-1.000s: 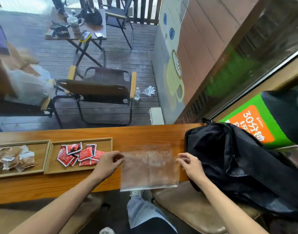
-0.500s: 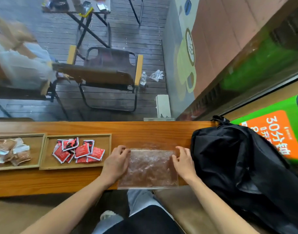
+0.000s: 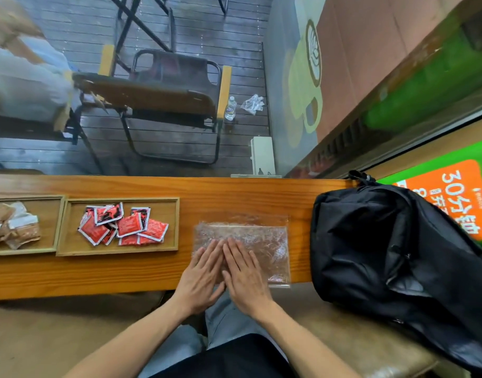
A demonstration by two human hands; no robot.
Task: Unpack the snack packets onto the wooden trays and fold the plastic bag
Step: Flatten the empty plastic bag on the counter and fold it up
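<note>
A clear, crinkled plastic bag (image 3: pixel 259 236) lies flat on the wooden counter (image 3: pixel 234 197), its near edge just over the counter's front. My left hand (image 3: pixel 200 274) and my right hand (image 3: pixel 245 276) rest side by side on the bag's near left part, palms down, fingers flat and nearly touching each other. Several red snack packets (image 3: pixel 125 227) sit piled in a wooden tray (image 3: pixel 70 246) left of the bag. Brown and white packets (image 3: pixel 10 225) fill a second wooden tray (image 3: pixel 52 205) at the far left, partly cut off by the frame.
A large black backpack (image 3: pixel 384 255) lies right of the bag, on the counter's end and a brown padded seat (image 3: pixel 343 336). Beyond the counter is a window onto a deck with a metal chair (image 3: pixel 163 96). My legs are below the counter's edge.
The bag went from held up by its two sides to lying flat on the counter. Both hands moved from its side edges to its middle and now press on it.
</note>
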